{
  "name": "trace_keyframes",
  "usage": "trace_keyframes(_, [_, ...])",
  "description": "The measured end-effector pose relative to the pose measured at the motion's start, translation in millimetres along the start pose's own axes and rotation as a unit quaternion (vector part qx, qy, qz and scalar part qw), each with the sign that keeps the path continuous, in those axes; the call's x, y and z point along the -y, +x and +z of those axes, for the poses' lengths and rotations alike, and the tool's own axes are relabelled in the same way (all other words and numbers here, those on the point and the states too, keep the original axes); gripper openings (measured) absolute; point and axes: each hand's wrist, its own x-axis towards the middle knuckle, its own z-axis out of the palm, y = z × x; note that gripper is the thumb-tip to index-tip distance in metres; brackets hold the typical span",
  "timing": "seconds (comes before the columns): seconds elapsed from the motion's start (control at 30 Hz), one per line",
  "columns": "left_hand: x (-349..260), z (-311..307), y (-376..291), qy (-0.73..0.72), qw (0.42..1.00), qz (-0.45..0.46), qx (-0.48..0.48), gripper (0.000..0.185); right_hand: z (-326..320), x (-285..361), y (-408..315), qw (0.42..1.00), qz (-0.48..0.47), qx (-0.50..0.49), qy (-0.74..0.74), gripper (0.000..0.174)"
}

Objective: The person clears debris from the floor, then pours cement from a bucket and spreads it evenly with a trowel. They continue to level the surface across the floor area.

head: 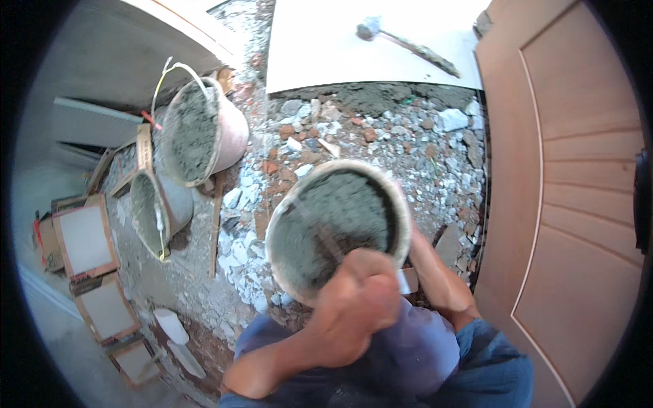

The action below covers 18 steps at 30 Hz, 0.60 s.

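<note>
A round bucket of wet grey mortar [339,219] is tilted in front of me, its mouth facing up towards the camera. My left hand [365,301] is a blurred fist over the near rim, closed on a thin bar that looks like the bucket's handle and crosses the mortar. Against the bucket's right outer side lies my right hand [406,219], its fingers mostly hidden behind the wall. Beyond the rubble, a large white tile [316,46] rests on a bed of mortar [377,97]. A mallet [408,46] with a crusted handle lies on that tile.
Broken rubble [438,153] covers the ground ahead. At the left stand a mortar-filled bucket [234,132] with a raised handle and a smaller bucket [176,204]. Framed panels [84,239] and a wooden strip [217,224] are also there. A wooden door [586,204] borders the right side.
</note>
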Motion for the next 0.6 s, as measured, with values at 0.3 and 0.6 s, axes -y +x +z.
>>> trace_keyframes(0.3, [7,34,17,0.093,0.956,0.267,0.083,0.022,19,184,-127,0.813,-0.441,-0.224,-0.305,0.054])
trace_keyframes(0.6, [195,-117,64,-0.104,0.948,-0.047,-0.296,0.033,82,105,-102,0.265,-0.658,-0.235,-0.665,0.063])
